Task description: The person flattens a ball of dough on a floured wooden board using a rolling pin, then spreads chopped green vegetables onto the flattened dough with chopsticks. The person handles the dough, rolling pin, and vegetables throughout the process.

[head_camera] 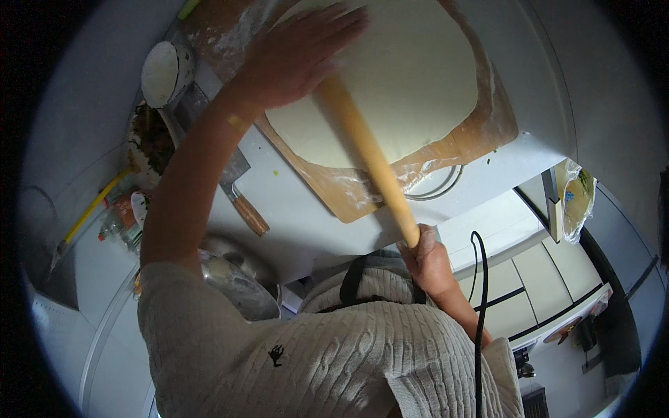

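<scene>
A wooden rolling pin lies slantwise across a wide, thin sheet of pale dough. My right hand, dusted with flour, is closed around the pin's near end, close to my body. At the far end my left hand is stretched flat over dough and pin, fingers extended and blurred; it hides that end of the pin. Beneath the dough is a floured wooden board. Left of the board lies a cleaver with a wooden handle, its blade partly behind my left forearm.
A white bowl of flour stands at upper left, beside a dish of dark chopped food. A metal bowl is near my left side. A round rim shows under the board. A black cable hangs at right.
</scene>
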### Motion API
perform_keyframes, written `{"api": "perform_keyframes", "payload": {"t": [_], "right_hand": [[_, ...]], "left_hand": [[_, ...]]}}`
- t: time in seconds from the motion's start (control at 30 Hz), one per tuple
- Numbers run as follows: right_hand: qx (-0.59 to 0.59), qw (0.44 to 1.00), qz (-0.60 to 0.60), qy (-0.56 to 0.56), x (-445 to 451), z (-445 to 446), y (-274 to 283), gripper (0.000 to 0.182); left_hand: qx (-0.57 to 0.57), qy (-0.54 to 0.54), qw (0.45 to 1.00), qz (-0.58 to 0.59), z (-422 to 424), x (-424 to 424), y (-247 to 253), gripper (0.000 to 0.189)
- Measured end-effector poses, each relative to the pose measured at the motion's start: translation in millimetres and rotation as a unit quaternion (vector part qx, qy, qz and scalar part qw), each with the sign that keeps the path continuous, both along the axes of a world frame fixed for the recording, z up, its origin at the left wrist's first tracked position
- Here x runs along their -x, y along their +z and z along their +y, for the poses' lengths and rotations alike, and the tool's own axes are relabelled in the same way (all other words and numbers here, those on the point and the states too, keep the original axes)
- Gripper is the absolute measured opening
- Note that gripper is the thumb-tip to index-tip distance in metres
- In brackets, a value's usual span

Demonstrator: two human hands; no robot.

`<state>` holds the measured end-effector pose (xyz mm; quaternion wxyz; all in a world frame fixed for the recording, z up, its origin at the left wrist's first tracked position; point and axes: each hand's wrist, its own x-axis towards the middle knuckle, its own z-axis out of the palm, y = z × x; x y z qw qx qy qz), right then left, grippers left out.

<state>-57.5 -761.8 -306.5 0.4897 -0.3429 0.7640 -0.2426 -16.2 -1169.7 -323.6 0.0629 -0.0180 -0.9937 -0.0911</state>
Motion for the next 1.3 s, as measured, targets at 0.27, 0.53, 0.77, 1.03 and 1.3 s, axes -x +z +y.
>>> {"api": "perform_keyframes", "payload": {"t": [0.27,0.53,0.77,1.03,1.3], "right_hand": [[0.073,0.988,-0.052,0.122,-14.5,-3.7,-5.6,0.047],[0.086,0.97,-0.226,0.004,36.6,7.1,-1.5,0.039],[0.087,0.976,-0.194,-0.057,92.4,37.0,-17.2,0.039],[0.025,0.979,0.075,-0.186,159.3,33.3,0.3,0.034],[0.043,0.971,0.065,-0.226,166.7,43.0,-13.6,0.031]], "left_hand": [[-0.007,0.147,0.956,-0.254,15.5,-165.2,50.6,0.07],[0.118,0.075,0.97,-0.201,17.0,-80.5,75.6,0.066],[0.111,-0.048,0.99,-0.076,19.2,48.8,17.4,0.066],[0.103,0.024,0.989,0.099,40.0,211.2,-1.5,0.055],[0.018,-0.031,0.999,-0.026,43.2,166.5,25.6,0.056]]}}
